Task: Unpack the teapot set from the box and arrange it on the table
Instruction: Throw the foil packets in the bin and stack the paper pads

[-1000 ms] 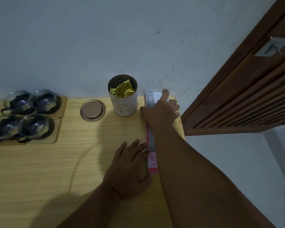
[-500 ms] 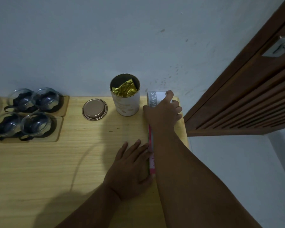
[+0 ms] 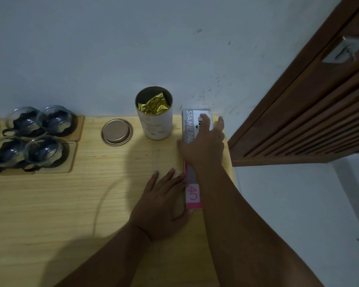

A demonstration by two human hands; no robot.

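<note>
Both hands flat & open on a long box at counter edge: left hand beside, right hand on top

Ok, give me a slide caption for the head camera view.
Both hands press a long flat box beside an open tea tin.

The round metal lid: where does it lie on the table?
The lid lies flat near the wall, between the open tin and the glass cups.
</note>
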